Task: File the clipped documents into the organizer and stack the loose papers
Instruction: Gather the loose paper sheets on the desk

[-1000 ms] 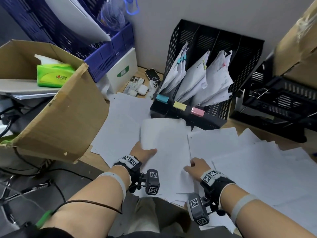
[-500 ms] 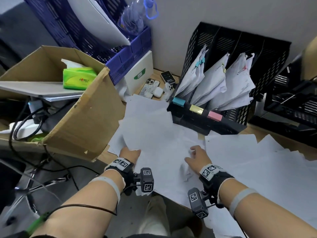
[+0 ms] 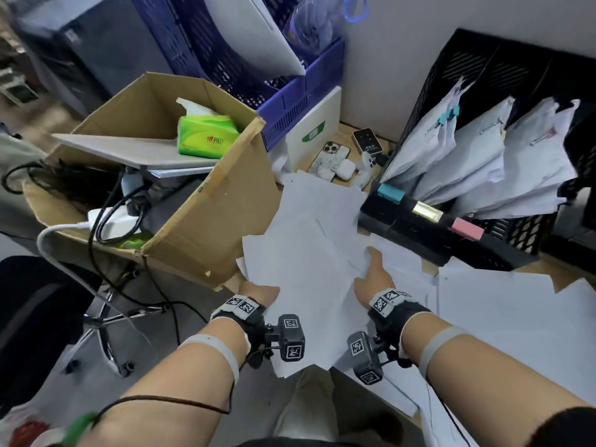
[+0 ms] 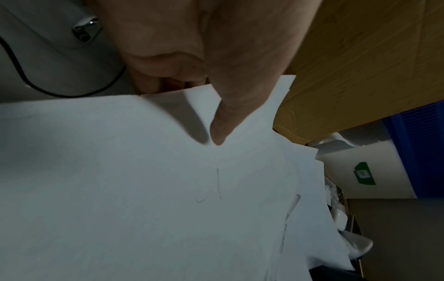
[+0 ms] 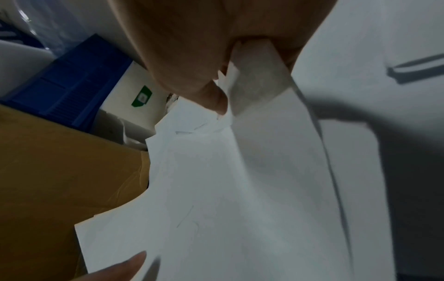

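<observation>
Both hands hold one bundle of loose papers (image 3: 309, 285) over the desk's (image 3: 532, 264) near-left corner, beside the cardboard box (image 3: 206, 201). Left hand (image 3: 258, 293) grips the bundle's left edge: thumb on top, pressing a dent into the top sheet (clear in the left wrist view), fingers curled underneath. Right hand (image 3: 374, 275) pinches the right side, thumb over the sheets w/ paper folded between thumb and fingers; its grip is closed on the paper. The sheets are uneven, corners fanning out in diff. directions, and the near edge hangs past the desk edge above the person's lap.

More loose sheets (image 3: 516, 317) lie spread across the desk's right half, well apart from the bundle. The black mesh organizer (image 3: 483, 240) stands at the back right w/ clipped documents (image 3: 477, 162) leaning in its three slots (teal, yellow, pink tabs on the front). A phone (image 3: 330, 154) and earbud case (image 3: 345, 168) lie near the back edge, between organizer and blue crate (image 3: 300, 104).
</observation>
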Demonstrator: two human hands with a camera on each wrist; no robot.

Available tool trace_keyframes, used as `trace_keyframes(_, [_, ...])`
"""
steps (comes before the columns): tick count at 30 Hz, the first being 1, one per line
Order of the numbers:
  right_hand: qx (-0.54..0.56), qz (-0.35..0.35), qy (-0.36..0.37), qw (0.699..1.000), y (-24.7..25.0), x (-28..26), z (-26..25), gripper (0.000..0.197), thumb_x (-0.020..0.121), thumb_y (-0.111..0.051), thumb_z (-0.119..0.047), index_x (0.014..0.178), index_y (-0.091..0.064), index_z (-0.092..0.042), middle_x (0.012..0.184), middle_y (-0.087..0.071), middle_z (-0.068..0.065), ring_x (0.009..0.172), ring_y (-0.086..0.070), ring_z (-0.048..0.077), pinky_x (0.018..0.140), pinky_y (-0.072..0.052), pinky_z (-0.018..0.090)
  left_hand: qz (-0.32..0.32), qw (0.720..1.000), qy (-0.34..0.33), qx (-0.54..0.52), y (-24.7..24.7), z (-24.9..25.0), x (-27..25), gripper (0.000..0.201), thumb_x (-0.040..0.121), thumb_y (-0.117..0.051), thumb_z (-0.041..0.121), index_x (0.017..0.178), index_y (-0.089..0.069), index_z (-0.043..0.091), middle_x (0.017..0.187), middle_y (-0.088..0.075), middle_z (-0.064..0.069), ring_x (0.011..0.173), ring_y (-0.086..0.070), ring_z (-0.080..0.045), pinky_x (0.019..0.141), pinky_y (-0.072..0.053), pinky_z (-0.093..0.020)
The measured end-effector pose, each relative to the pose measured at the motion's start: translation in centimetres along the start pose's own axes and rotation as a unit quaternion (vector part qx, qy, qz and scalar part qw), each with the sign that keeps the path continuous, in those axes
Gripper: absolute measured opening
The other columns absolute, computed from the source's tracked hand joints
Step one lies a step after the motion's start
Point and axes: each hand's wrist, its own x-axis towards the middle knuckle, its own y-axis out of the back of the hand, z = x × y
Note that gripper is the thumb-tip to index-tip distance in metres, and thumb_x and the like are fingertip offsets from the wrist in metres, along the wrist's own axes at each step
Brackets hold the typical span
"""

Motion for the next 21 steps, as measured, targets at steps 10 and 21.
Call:
trace_keyframes(10, [0.015,0.056,-0.016,0.998,4.2,0.5,2.7,0.039,0.094,-0.032,-0.005,0.108,-0.062,-0.025,0.092,-0.063,0.008,0.056,-0.050,0.020,0.052,-0.042,0.026,0.003,0.996,-0.051,0.069,1.1,1.5,2.0,0.034,0.093,-0.051,0.004,0.127,-0.058,0.003,0.128,-0.064,-0.016,0.101,-0.060,-0.034,0.079,-0.039,-0.026])
trace_keyframes(21, [0.055,0.061,0.046,0.996,3.4,1.6,-1.1,0.059,0.082,-0.031,0.011,0.111,-0.066,-0.027,0.107,-0.060,0.003,0.078,-0.062,0.023,0.058,-0.044,0.021,0.023,0.996,-0.091,0.008,3.8,4.0,2.9,0.027,0.091,-0.058,0.017,0.114,-0.067,0.005,0.117,-0.069,-0.013,0.099,-0.063,-0.032,0.080,-0.043,-0.029])
